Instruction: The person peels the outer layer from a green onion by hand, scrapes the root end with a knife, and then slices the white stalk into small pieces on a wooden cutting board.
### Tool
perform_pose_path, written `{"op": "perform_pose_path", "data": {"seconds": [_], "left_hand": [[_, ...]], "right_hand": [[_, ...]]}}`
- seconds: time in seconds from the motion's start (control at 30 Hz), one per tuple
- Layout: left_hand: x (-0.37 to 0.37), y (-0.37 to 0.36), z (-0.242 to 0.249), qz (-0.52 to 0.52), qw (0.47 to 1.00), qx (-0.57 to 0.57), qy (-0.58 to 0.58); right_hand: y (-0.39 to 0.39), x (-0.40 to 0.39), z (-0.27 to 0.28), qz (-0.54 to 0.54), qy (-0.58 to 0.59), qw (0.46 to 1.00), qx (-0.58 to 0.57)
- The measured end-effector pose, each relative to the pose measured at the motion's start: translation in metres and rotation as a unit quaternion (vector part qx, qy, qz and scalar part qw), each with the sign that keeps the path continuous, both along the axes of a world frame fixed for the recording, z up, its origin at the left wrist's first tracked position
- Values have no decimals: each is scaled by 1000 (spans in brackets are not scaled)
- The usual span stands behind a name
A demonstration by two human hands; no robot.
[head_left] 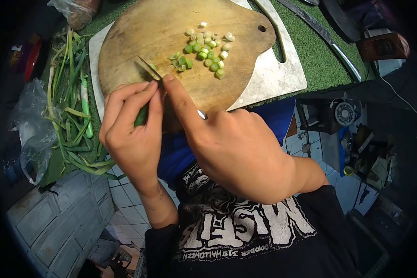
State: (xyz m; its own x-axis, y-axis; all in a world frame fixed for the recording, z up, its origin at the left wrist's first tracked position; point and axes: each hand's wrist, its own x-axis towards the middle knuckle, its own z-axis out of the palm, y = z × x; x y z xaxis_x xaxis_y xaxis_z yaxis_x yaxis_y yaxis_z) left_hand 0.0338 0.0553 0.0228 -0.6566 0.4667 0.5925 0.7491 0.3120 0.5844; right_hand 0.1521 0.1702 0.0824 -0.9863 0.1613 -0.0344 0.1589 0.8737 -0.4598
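Note:
My left hand is closed round a green onion stalk at the near left edge of the round wooden board. My right hand is closed on a small knife, its index finger stretched along the top of the blade. The blade tip points up and left over the board, and the blade meets the stalk by my left fingertips. Most of the knife's handle is hidden under my right hand. Cut green onion pieces lie in a loose cluster on the board.
Beneath the wooden board is a white board on a green mat. Whole green onions and a clear plastic bag lie at the left. A larger knife rests at the upper right. A small fan stands farther right.

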Motion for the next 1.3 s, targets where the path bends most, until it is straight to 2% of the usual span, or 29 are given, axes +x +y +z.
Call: {"op": "perform_pose_path", "data": {"seconds": [0.1, 0.37, 0.53, 0.6, 0.7, 1.03, 1.13, 1.2, 1.3], "left_hand": [[1, 0, 2, -7, 1000, 5, -29], [1, -1, -1, -6, 1000, 3, -27], [0, -6, -1, -25, 999, 2, -35], [-1, -7, 0, -30, 996, 16, -83], [-1, -4, 0, 9, 998, 12, -59], [0, -6, -3, -2, 996, 24, -90], [0, -6, 0, 7, 997, 12, -80], [0, -6, 0, 5, 998, 5, -70], [-1, -5, -4, 5, 997, 20, -75]], "right_hand": [[-1, 13, -6, 4, 17, 1000, 26], [1, 57, -3, -9, -41, 999, -18], [11, 47, -8, -35, -5, 998, -46], [12, 42, -9, -37, 24, 998, -54], [9, 37, -4, -9, 32, 998, -51], [6, 30, -10, 4, 24, 997, -71], [3, 34, -9, 9, 19, 998, -55], [0, 32, -5, 7, -6, 1000, 2], [-4, 15, 0, 5, -21, 1000, -5]]}}
